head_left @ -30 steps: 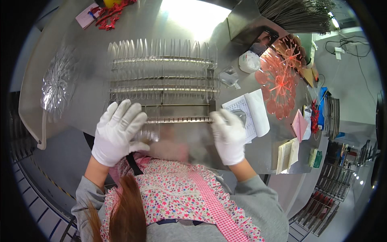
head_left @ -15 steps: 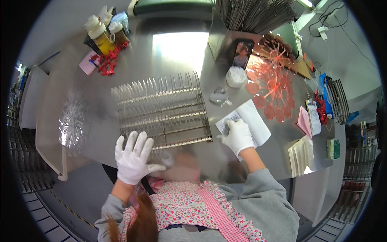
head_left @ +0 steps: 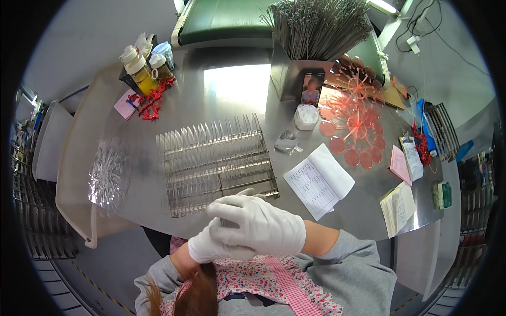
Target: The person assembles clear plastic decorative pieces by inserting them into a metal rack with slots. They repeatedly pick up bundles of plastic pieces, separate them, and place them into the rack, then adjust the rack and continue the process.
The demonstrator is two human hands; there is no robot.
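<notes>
Both my hands wear white gloves and meet at the near side of the wire rack point(head_left: 240, 185). My right hand point(head_left: 266, 224) lies across my left hand point(head_left: 208, 245), its fingers bent over it. Most of the left fingers are hidden beneath, so their pose does not show. A small dark gap appears between the gloved fingers, but whether anything sits there I cannot make out. Thin, clear round discs stand upright in rows in the rack. Right of it lies an open notebook point(head_left: 311, 192) with a handwritten table, touched by neither hand.
Clear plastic pieces point(head_left: 108, 176) lie left. Farther back are bottles point(head_left: 138, 71) and red clips point(head_left: 153, 100). A metal bin of wire rods point(head_left: 319, 31), a phone point(head_left: 312, 87), a white tub point(head_left: 307, 117) and pinkish discs on stems point(head_left: 358, 126) stand beyond the notebook.
My right hand has left the notebook and come left onto my left hand, which was spread open before. The left hand has moved right and nearer my body. The head view has shifted slightly.
</notes>
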